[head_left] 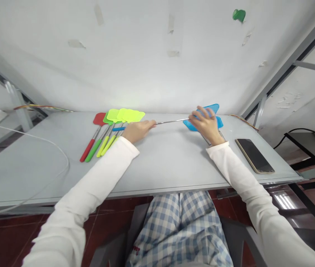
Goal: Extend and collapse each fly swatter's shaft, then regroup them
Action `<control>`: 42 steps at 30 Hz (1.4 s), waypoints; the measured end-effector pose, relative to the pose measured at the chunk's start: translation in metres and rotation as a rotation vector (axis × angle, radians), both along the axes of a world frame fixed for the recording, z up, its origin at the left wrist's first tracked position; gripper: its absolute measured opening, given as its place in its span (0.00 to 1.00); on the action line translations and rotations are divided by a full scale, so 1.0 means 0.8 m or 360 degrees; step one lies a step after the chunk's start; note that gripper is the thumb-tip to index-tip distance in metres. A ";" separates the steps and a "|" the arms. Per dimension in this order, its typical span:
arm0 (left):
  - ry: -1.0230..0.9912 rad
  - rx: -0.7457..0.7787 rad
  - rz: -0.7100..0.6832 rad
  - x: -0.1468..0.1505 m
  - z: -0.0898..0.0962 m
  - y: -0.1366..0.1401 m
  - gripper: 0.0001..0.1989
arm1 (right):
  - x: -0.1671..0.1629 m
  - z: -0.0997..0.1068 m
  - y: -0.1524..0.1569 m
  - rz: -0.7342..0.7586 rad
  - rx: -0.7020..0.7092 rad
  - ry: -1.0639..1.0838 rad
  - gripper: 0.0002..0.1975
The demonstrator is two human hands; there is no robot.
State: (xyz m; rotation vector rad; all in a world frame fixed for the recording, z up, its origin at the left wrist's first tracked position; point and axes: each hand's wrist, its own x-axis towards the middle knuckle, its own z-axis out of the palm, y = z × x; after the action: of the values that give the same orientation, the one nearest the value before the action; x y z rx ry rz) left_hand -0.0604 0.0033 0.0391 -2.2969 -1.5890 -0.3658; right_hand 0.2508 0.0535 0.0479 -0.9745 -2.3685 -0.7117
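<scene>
Between my hands a blue fly swatter [171, 121] is held level above the table, its thin metal rod running sideways. My left hand [138, 130] is closed round it near the blue handle, which pokes out on the left. At the head end, my right hand [206, 124] grips it, fingers partly raised over the blue mesh head [213, 107]. Under the right hand lies another blue swatter head [191, 126] on the table, largely hidden by the hand. Left of my left hand lie a red swatter [99, 118], a green one [93, 150] and several yellow ones [131, 115], fanned together.
A phone [254, 155] lies on the grey table [168, 167] at the right. A white cable [59, 148] curves across the left side. Behind stands a white wall [146, 66] with tape scraps. Metal frame bars [285, 63] rise at both sides.
</scene>
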 end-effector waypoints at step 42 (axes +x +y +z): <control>-0.0088 -0.0033 0.0099 -0.084 -0.003 0.003 0.26 | -0.001 -0.017 -0.018 0.0117 -0.0752 0.0258 0.19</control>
State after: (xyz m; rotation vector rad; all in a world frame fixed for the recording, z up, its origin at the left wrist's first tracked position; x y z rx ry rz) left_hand -0.1278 0.0053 0.0365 -2.2655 -1.6940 -0.4023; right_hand 0.2498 0.0395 0.0344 -1.0748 -2.4579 -0.0335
